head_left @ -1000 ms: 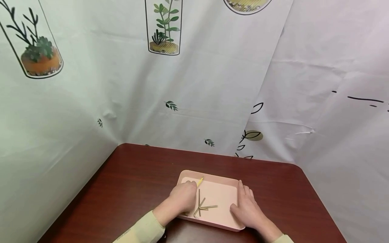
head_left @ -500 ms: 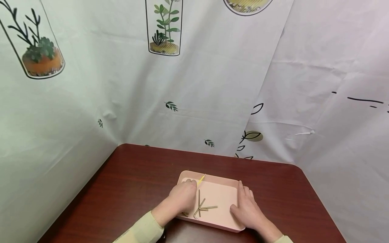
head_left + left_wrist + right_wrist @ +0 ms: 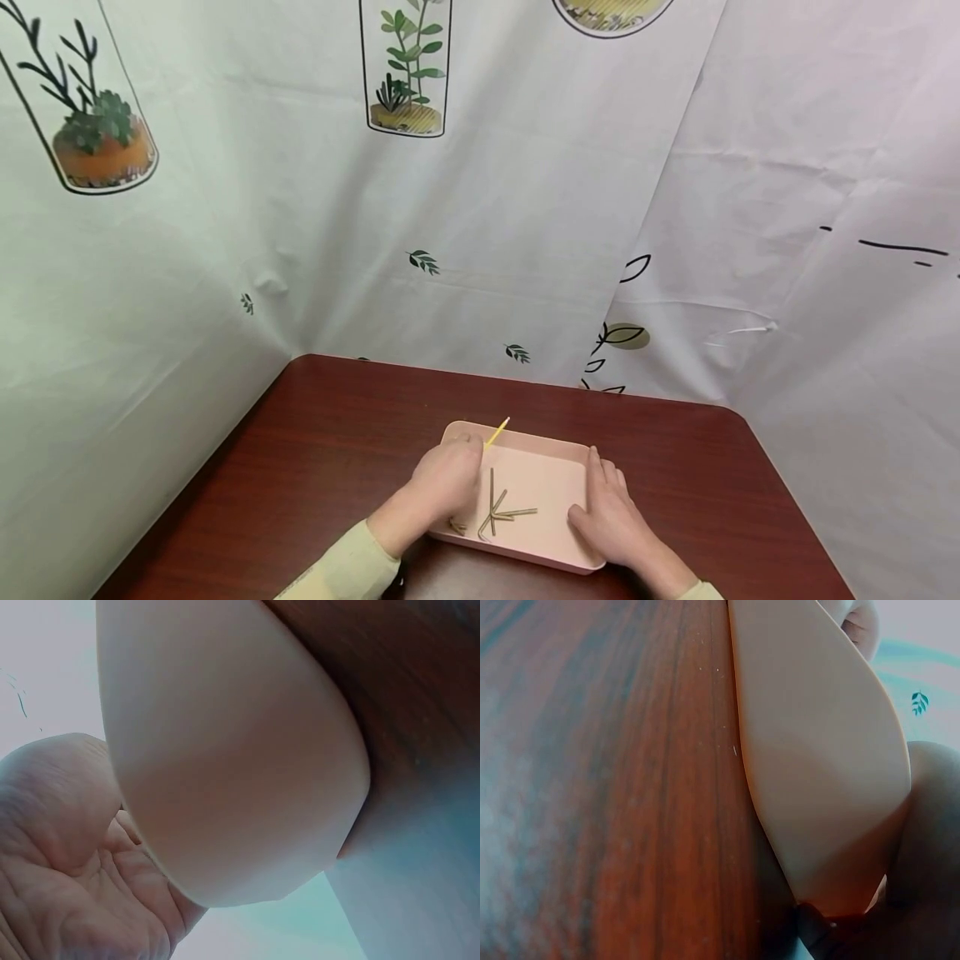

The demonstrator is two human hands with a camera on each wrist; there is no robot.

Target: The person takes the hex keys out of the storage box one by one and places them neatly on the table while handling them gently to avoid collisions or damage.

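Note:
My left hand [image 3: 448, 475] is over the left side of a shallow pink tray [image 3: 551, 475] and holds a thin yellow stick [image 3: 497, 433], pencil-like, with a pale tip that sticks out past the far rim. Its lower part is hidden by the fingers. On the tray floor lie several brass-coloured hex keys [image 3: 504, 510], crossing one another, and a few more short metal pieces [image 3: 457, 527] by the near left corner. With the thumb inside and the fingers along the rim, my right hand [image 3: 611, 512] grips the tray's right side. Both wrist views mostly show the tray's outer wall [image 3: 240, 765].
The tray stands on a dark red-brown wooden table [image 3: 337, 450] with rounded far corners. White curtains [image 3: 487, 208] printed with plants hang close behind the table and at both sides.
My left hand has risen slightly and drawn a little left, lifting the yellow stick so its tip now reaches beyond the far rim. The right hand and the tray look unchanged.

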